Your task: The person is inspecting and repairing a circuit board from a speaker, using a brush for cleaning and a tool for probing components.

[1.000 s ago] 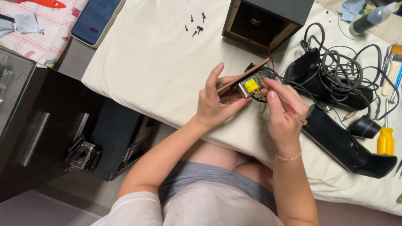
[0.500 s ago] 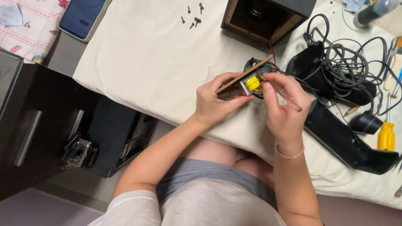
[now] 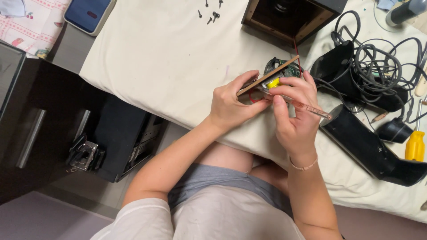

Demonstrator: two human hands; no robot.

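Head view: thin wooden panel (image 3: 267, 79) (yellow part behind)

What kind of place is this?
Probably a home repair spot: a cloth-covered table with loose screws, an opened speaker box, tangled cables and a yellow-handled screwdriver.

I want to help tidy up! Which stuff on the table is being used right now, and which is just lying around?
In use:
left hand holding the thin wooden panel with the small circuit board
right hand holding a clear-handled screwdriver

Lying about:
loose screws
tangled black cables
yellow-handled screwdriver
phone
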